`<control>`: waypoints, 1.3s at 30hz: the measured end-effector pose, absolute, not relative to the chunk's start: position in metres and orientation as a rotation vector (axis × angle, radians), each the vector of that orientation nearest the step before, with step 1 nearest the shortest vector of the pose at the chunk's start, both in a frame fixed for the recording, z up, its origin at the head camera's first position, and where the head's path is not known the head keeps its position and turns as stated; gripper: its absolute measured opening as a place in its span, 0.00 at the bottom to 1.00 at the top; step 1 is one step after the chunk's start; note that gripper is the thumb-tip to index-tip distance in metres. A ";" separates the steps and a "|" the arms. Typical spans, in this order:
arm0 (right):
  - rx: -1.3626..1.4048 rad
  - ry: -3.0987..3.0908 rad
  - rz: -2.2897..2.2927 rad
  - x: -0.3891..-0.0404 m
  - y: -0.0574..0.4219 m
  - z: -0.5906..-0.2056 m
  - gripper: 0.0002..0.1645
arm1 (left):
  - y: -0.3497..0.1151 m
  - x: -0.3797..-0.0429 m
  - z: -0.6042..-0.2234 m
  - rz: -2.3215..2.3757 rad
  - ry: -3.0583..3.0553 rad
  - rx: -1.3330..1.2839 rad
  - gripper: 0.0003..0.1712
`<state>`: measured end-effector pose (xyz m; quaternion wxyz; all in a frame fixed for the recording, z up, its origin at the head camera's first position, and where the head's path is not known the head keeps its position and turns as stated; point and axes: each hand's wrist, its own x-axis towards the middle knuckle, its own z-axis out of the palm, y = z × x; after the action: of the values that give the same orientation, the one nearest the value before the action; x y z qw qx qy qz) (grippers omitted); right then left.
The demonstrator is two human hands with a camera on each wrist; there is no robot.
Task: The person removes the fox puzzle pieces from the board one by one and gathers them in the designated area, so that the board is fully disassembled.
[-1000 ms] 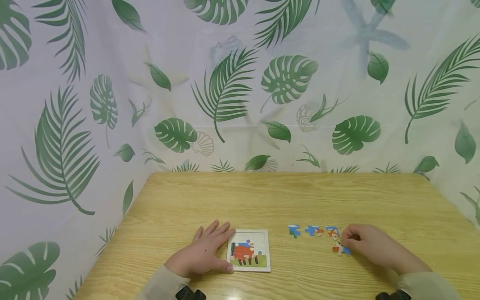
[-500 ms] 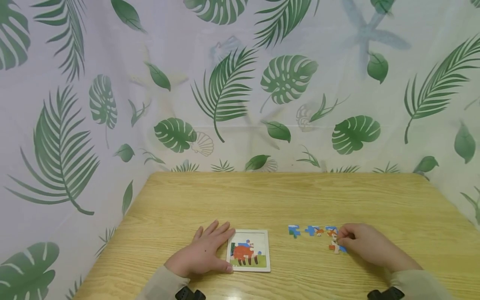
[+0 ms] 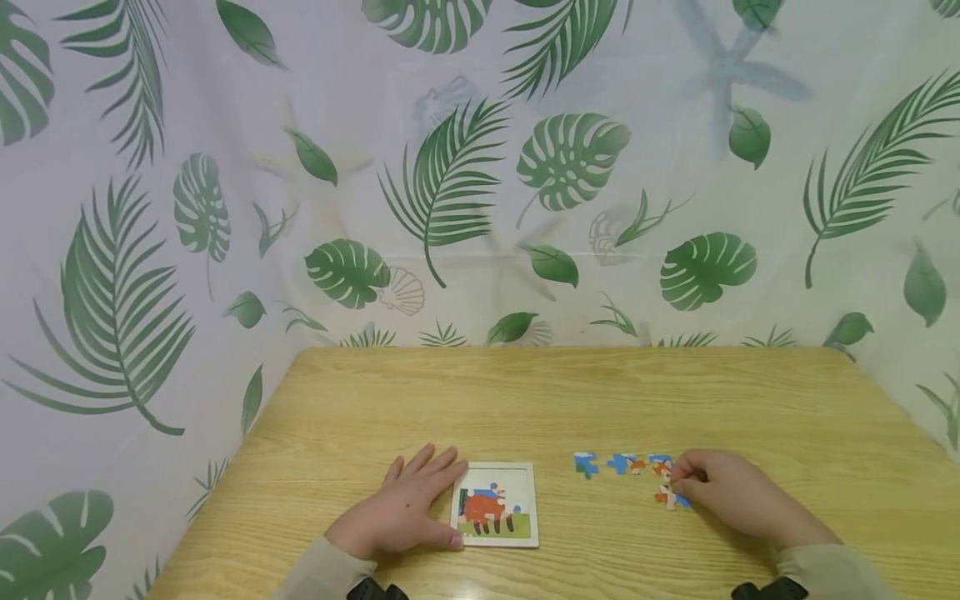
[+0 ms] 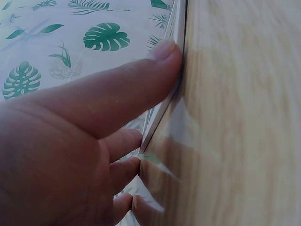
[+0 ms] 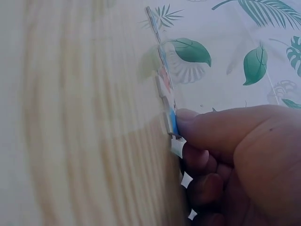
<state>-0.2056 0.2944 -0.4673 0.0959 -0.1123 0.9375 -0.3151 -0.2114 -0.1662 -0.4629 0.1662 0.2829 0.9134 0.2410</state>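
Note:
A square jigsaw frame (image 3: pixel 535 504) lies flat on the table, with a red animal picture (image 3: pixel 483 506) partly filling it; its upper part is pale. My left hand (image 3: pixel 405 510) rests along the frame's left side, fingers stretched out, and the thumb touches its edge in the left wrist view. To the right, the thumb and index finger of my right hand (image 3: pixel 731 493) pinch a puzzle piece (image 3: pixel 666 497) with blue, white and red on it. That piece lies right below a fox-faced puzzle piece (image 3: pixel 660 463), overlapping its lower edge in the head view.
Left of the fox piece lie a blue puzzle piece with orange (image 3: pixel 621 463) and a blue-green puzzle piece (image 3: pixel 585 463). The wooden table (image 3: pixel 450 400) reaches back to a leaf-printed cloth (image 3: pixel 465 200), which also hangs along the left side.
My right hand has slid the puzzle piece a short way left, in under the fox piece. The left hand and the frame have stayed in place.

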 end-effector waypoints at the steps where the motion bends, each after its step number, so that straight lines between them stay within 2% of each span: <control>1: -0.331 2.782 -0.927 -0.205 0.294 -0.467 0.04 | -0.166 -0.211 -0.463 0.686 2.601 0.806 0.56; 39: -0.272 2.785 -1.038 -0.204 0.296 -0.462 0.06 | -0.167 -0.212 -0.464 0.717 2.588 0.806 0.56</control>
<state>-0.2042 0.2957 -0.4623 0.0786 -0.0909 0.9302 -0.3467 -0.2118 -0.1674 -0.4639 0.1679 0.2833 0.9099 0.2522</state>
